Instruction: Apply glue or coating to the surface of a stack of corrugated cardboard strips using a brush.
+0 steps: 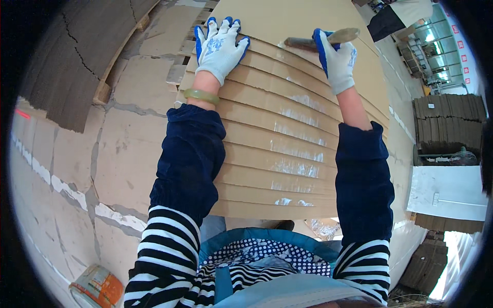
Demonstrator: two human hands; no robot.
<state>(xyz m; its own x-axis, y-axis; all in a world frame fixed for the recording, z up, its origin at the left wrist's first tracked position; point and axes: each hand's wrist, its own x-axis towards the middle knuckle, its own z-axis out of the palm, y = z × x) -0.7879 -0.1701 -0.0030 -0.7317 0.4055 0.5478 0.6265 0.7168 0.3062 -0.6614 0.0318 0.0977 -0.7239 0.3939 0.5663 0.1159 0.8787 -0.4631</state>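
Observation:
Overlapping brown cardboard sheets (pixel 246 123) are fanned out in front of me, each showing a narrow strip. White glue smears (pixel 295 167) run across the strips down their middle and right. My left hand (pixel 219 49), in a white glove with blue fingertips, lies flat with spread fingers on the far left part of the sheets. In my right hand (pixel 336 56), gloved the same way, is a wooden-handled brush (pixel 344 36). Its fingers wrap round the handle, and the brush head points left, over one of the far sheets. Whether the bristles touch the cardboard I cannot tell.
A large stack of dark cardboard (pixel 51 61) rests on a wooden pallet at the left. An orange and white bucket (pixel 97 287) stands on the floor at the lower left. More cardboard stacks (pixel 449 123) and a white panel (pixel 449 192) are at the right. Another person (pixel 400 18) appears at the top right.

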